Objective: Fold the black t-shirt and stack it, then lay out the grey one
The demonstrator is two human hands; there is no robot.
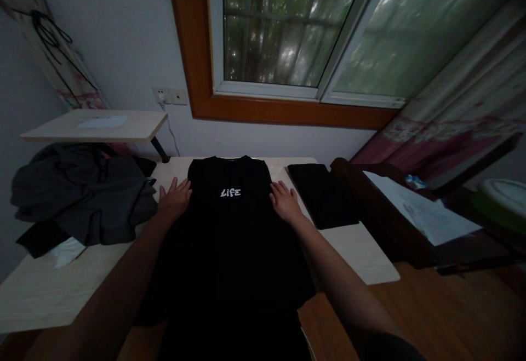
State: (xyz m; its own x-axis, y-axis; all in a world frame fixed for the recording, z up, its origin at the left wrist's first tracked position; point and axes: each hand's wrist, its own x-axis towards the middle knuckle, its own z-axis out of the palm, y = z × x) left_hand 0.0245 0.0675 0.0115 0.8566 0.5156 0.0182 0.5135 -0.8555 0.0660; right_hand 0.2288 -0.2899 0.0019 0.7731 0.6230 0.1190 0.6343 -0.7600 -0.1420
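A black T-shirt (pixel 238 229) with white lettering on its chest lies spread on the pale wooden table, its neckline toward the wall. Its sleeves do not show at the sides, and the lower part hangs over the near table edge. My left hand (pixel 175 199) rests with fingers spread at the shirt's upper left edge. At the upper right edge my right hand (pixel 284 201) lies flat, fingertips on the fabric. Neither hand grips anything. To the right of the shirt is a folded black garment (pixel 324 196).
A heap of dark grey clothing (pixel 86 191) sits at the left, below a small raised shelf (pixel 94 124) holding a paper. Beyond the table's right end stands a dark wooden piece (pixel 390 218) with a paper sheet (pixel 419 210) on it. A window (pixel 287 38) is ahead.
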